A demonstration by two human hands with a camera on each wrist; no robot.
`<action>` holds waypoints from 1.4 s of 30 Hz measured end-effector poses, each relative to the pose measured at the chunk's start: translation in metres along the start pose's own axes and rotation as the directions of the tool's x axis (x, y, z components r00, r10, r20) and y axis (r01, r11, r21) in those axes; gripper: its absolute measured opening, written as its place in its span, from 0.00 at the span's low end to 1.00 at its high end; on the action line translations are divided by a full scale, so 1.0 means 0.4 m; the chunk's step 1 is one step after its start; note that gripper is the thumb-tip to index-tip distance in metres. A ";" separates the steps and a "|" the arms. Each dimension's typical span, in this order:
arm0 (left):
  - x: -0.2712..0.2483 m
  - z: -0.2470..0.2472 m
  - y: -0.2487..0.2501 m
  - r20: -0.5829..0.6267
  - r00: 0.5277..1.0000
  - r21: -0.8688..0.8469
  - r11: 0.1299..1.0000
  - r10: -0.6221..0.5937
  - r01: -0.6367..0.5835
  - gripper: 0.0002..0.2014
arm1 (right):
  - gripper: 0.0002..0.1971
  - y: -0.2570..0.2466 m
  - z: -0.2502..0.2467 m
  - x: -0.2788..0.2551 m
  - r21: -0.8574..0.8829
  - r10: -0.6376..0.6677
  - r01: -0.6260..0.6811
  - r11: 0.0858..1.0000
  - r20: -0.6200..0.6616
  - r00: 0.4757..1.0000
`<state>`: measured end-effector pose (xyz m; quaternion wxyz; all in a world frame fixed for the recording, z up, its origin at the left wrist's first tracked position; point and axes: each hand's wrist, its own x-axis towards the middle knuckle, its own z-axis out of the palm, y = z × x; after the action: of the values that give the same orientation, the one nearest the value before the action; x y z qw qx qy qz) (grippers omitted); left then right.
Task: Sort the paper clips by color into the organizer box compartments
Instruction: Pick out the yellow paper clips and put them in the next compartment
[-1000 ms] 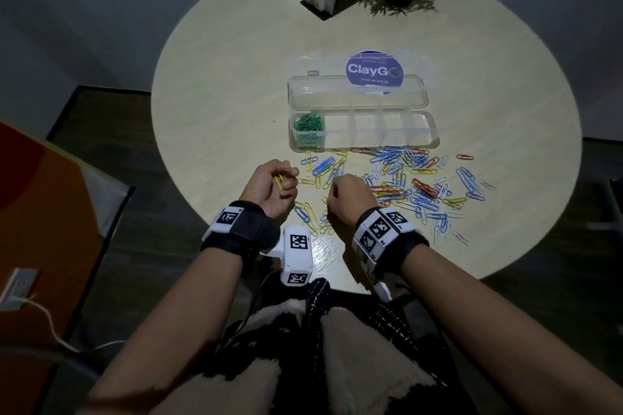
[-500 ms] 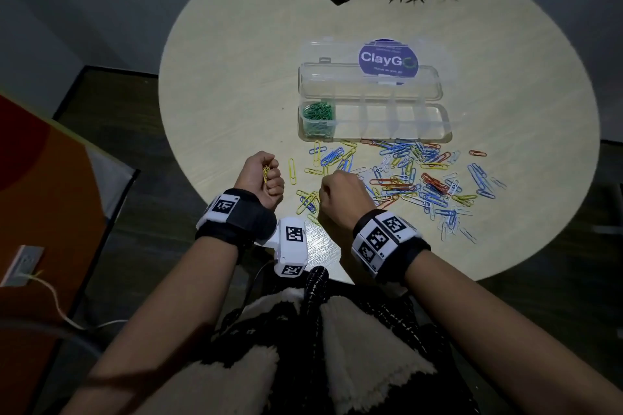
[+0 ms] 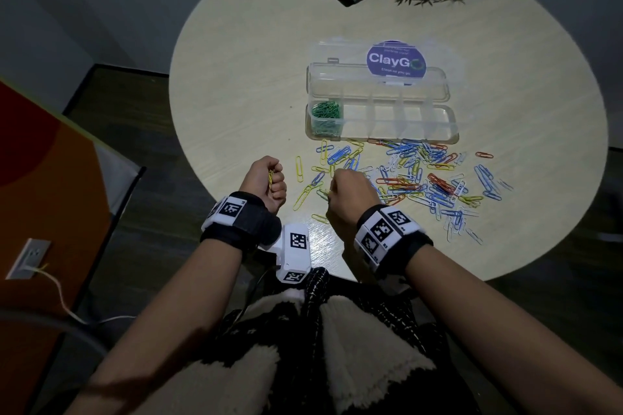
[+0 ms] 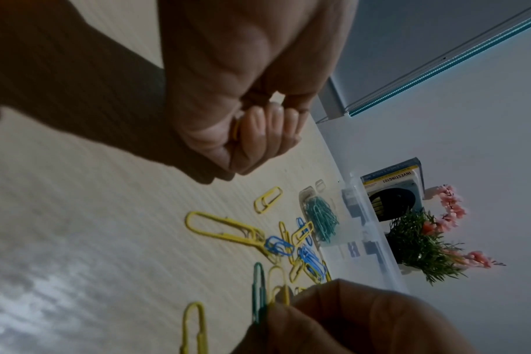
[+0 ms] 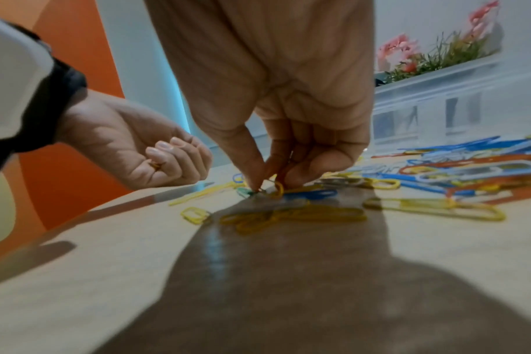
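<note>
Left hand (image 3: 266, 180) is balled up at the table (image 3: 236, 84) edge, yellow clips (image 3: 270, 177) tucked in its curled fingers. Right hand (image 3: 350, 194), thumb and fingertips (image 5: 255, 177) pinched down on a yellow clip (image 5: 278, 188) in the loose pile (image 3: 421, 175). Beyond the fingers sits the organizer box (image 3: 381, 118), lid open, green clips (image 3: 326, 111) in its leftmost compartment.

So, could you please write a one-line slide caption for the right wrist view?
Right hand pinches a yellow paper clip on the table; left hand holds collected clips.
</note>
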<state>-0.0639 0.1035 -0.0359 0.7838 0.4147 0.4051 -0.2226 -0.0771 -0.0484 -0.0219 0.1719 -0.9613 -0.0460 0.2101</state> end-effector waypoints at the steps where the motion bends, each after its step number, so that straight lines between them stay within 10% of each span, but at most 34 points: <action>1: -0.001 -0.003 0.000 -0.004 1.000 -0.002 1.000 0.000 0.000 0.16 | 0.09 -0.001 -0.006 0.002 0.027 -0.008 0.009 1.000 -0.022 1.000; 8: -0.009 -0.020 -0.005 -0.030 1.000 -0.027 1.000 0.009 -0.010 0.15 | 0.16 -0.049 0.002 0.011 -0.065 -0.385 0.395 0.916 0.127 0.914; 17: -0.004 -0.023 -0.005 -0.057 0.998 -0.057 0.998 0.033 -0.036 0.16 | 0.12 -0.058 -0.008 0.031 -0.244 -0.362 0.408 0.880 0.214 0.907; 23: -0.006 0.002 -0.011 -0.056 0.996 -0.163 0.984 0.063 -0.071 0.18 | 0.01 -0.050 -0.045 0.045 0.259 -0.124 0.145 0.955 -0.097 0.988; 31: -0.009 0.041 -0.030 0.067 0.998 -0.184 0.982 -0.019 0.032 0.20 | 0.06 -0.079 -0.108 0.046 0.481 -0.104 0.187 0.857 -0.194 0.976; 42: 0.000 0.008 0.002 0.038 0.999 -0.089 0.995 -0.033 0.037 0.22 | 0.09 0.000 -0.004 0.060 -0.107 -0.220 0.226 0.968 0.070 0.973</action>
<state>-0.0620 0.1014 -0.0345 0.8048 0.3679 0.4077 -0.2253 -0.0546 -0.0452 -0.0300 0.1375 -0.9519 -0.1708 0.2142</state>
